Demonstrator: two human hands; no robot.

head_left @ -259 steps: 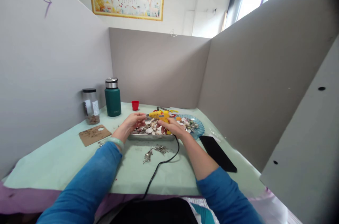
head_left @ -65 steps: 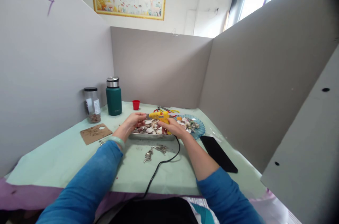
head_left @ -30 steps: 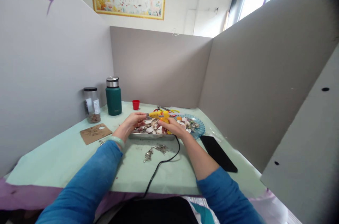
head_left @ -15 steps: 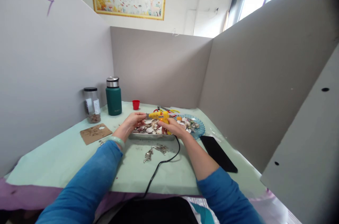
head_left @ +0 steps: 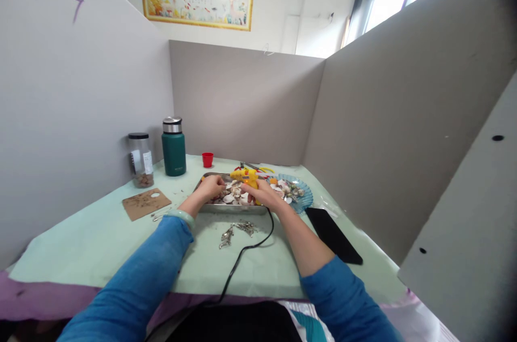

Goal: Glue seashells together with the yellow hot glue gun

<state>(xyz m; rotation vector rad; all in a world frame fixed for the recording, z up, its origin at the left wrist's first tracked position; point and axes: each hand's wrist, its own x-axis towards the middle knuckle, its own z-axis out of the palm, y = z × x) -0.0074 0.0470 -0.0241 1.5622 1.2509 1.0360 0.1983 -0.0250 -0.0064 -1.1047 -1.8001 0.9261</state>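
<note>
Gray partitions (head_left: 246, 105) enclose our pale green counter (head_left: 97, 245), where the yellow glue gun (head_left: 244, 175) is above the metal tray (head_left: 232, 209) of shells (head_left: 229, 198). Our right hand (head_left: 264, 194) has its grip wrapped around the gun's handle; our left hand (head_left: 212, 186) is bent over the tray's left part, and we cannot tell whether its grip is open or closed. Just right of the tray we see a blue plate (head_left: 309, 197); nearer us, small metal pieces (head_left: 226, 237) and a black cable (head_left: 241, 255); farther left, a brown card (head_left: 139, 206) and green bottle (head_left: 174, 154).
</note>
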